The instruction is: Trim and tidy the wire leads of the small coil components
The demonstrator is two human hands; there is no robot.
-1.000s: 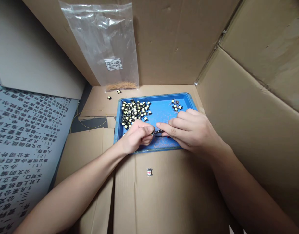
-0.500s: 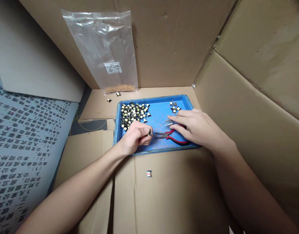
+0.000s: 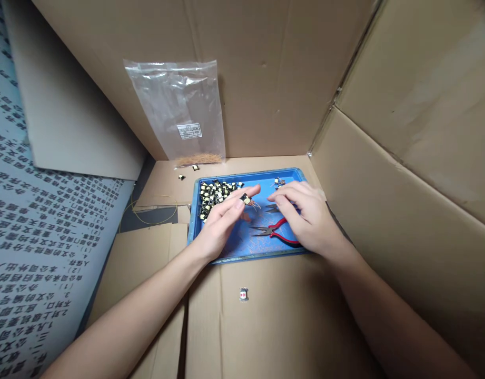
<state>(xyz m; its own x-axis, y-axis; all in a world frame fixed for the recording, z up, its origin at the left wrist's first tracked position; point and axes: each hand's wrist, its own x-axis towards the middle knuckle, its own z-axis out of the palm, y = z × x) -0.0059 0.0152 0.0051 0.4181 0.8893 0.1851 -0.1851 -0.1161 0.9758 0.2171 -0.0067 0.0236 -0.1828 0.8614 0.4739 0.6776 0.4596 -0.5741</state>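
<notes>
Between the thumb and fingers of my left hand (image 3: 222, 218) is a small transformer (image 3: 245, 199) with a black body, yellow tape and thin copper wire ends pointing right. My right hand (image 3: 303, 208) hovers above the right side of the blue tray (image 3: 242, 258), its fingers loosely bent and apart, with nothing visible in them. Below its fingers lie red-handled pliers (image 3: 270, 230), jaws pointing left. The metal jaws of a second tool (image 3: 272, 209) show just behind, its handles hidden by my right hand. A pile of similar transformers (image 3: 214, 196) fills the tray's left side.
A clear labelled bag (image 3: 195, 113) holding orange wire pieces leans on the cardboard back wall. Several parts (image 3: 279, 182) lie at the tray's far right. Two loose transformers (image 3: 181, 177) sit behind the tray. A red-marked part (image 3: 244, 294) rests on the cardboard in front.
My left hand has opened from a fist and turned, showing the transformer and its wires. My right hand has lifted off the second tool, its fingers now more bent. The camera view has tilted up.
</notes>
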